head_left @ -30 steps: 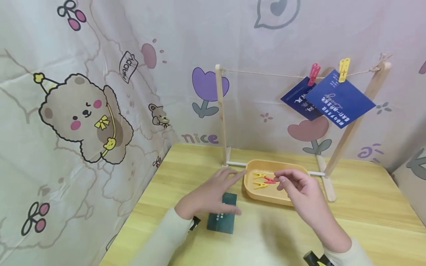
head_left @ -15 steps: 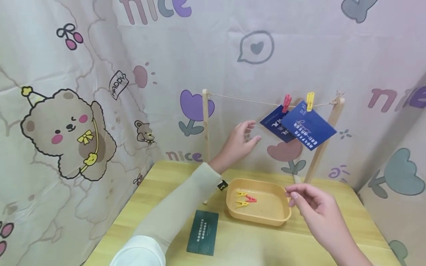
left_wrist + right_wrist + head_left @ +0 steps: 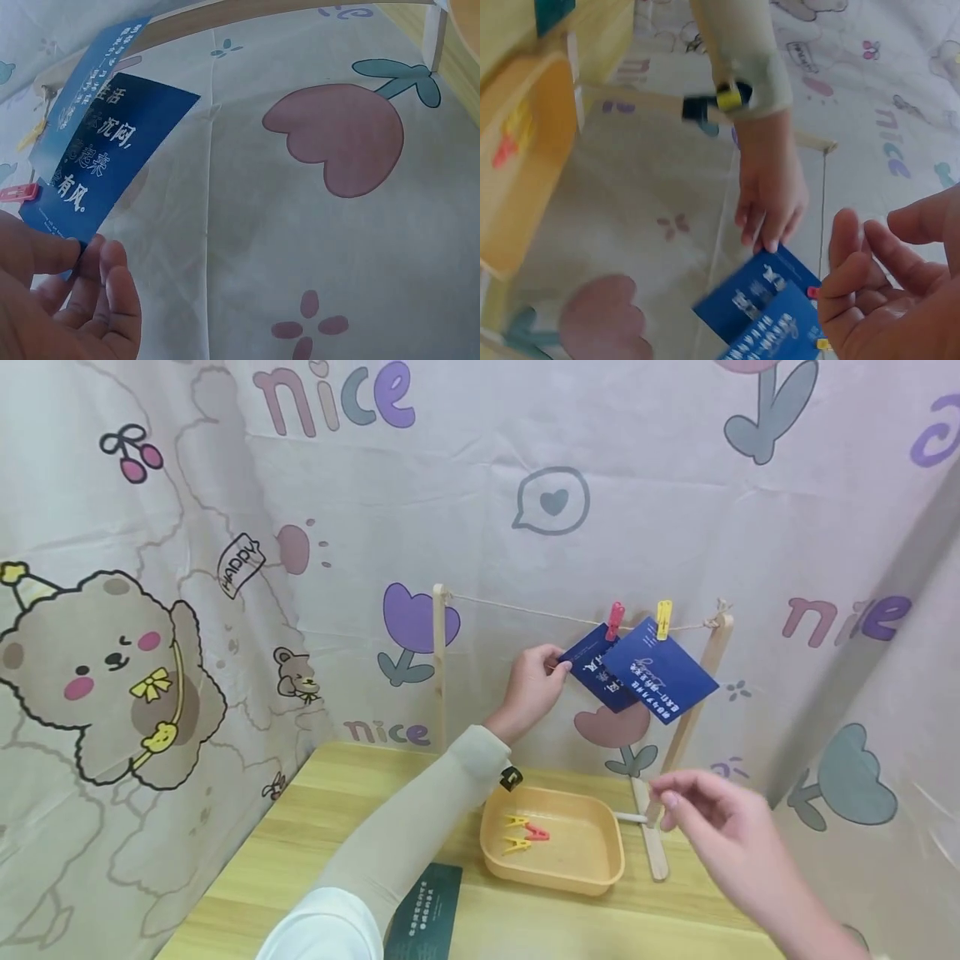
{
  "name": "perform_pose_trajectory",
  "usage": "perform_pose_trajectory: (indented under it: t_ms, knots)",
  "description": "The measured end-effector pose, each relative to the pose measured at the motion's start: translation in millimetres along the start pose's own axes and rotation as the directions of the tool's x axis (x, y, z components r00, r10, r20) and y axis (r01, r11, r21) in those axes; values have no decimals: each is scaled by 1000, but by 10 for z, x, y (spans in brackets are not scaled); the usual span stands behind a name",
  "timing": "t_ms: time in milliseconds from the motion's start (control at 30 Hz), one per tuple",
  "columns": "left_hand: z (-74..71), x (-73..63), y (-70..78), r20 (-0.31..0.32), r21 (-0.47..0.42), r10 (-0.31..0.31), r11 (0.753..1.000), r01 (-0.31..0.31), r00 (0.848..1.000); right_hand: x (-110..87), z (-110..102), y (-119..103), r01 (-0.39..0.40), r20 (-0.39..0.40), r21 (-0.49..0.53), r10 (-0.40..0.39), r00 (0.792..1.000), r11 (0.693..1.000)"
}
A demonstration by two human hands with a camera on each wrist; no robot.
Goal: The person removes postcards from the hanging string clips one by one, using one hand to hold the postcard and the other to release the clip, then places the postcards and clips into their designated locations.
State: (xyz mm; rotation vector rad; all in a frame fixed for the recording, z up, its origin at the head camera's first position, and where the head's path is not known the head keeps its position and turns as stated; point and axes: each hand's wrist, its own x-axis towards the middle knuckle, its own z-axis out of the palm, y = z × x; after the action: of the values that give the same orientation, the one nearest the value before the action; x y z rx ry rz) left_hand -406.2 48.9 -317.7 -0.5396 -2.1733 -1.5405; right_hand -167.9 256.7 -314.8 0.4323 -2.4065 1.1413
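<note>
Two blue cards hang from the cord (image 3: 510,607). A pink clothespin (image 3: 614,620) clips the left blue card (image 3: 588,667); a yellow clothespin (image 3: 663,619) clips the right card (image 3: 663,677), which overlaps the left one. My left hand (image 3: 534,689) pinches the left card's lower-left corner between thumb and fingers, as the left wrist view also shows on the printed card (image 3: 139,124). My right hand (image 3: 731,835) is raised to the right of the tray, fingers loosely curled. Nothing shows between its thumb and fingers (image 3: 847,285) in the right wrist view.
Below the cord sits an orange tray (image 3: 577,852) with two yellow clothespins (image 3: 517,844) and a red clothespin (image 3: 537,832). A dark green card (image 3: 427,914) lies on the table, partly behind my left sleeve. Wooden posts (image 3: 439,668) hold the cord's ends; patterned cloth stands behind.
My left hand has risen from over the green card to the hanging cards and taken the left one's corner. My right hand has moved from above the tray to its right side.
</note>
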Motion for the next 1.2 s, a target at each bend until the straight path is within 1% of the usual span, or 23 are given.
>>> perform_pose_trajectory:
  t_ms: [67, 167, 233, 333, 400, 433, 500, 567, 633, 733, 800, 867, 933, 1033, 1200]
  knots:
    - [6, -15, -3, -1, -8, 1, 1000, -1, 1000, 236, -66, -29, 14, 15, -54, -14, 1000, 998]
    - [23, -36, -20, -3, -10, -5, 1000, 5, 1000, 663, -121, -46, 61, 30, -128, -58, 998, 990]
    - [39, -46, -40, 0, -6, -13, 1000, 13, 1000, 966, -132, -32, 99, 29, -165, -95, 995, 981]
    - [60, -57, -64, 6, -2, -17, 1000, 17, 1000, 1392, -123, 3, 130, 11, -238, -131, 991, 963]
    - [72, -61, -71, 9, -3, -22, 1000, 22, 1000, 1640, -105, 38, 134, 12, -297, -136, 991, 946]
    - [74, -64, -69, 10, -3, -22, 1000, 22, 1000, 1740, -92, 54, 126, 27, -318, -124, 992, 940]
    - [78, -64, -64, 10, 1, -30, 1000, 30, 1000, 1901, -66, 89, 103, 73, -329, -84, 994, 939]
    - [79, -64, -56, 10, 5, -37, 999, 37, 999, 2016, -37, 114, 58, 123, -296, -22, 992, 954]
    - [78, -60, -47, 9, 7, -39, 999, 39, 999, 2103, -10, 135, -2, 165, -233, 41, 985, 973]
    - [73, -51, -31, 9, 5, -34, 999, 34, 999, 2196, 29, 150, -79, 183, -121, 101, 978, 989]
    - [70, -44, -21, 11, 5, -30, 1000, 30, 999, 2241, 50, 153, -116, 177, -36, 121, 977, 993]
    - [68, -38, -12, 13, 3, -28, 1000, 28, 1000, 2264, 64, 141, -145, 158, 35, 137, 978, 989]
    - [65, -32, -3, 16, -4, -29, 1000, 29, 999, 2275, 71, 125, -161, 134, 82, 149, 980, 984]
    - [50, -17, 8, 17, -19, -30, 999, 30, 999, 2274, 68, 85, -179, 109, 103, 168, 980, 978]
    - [11, -4, 13, 7, -41, -20, 999, 20, 1000, 2267, 75, 24, -174, 66, 120, 167, 984, 977]
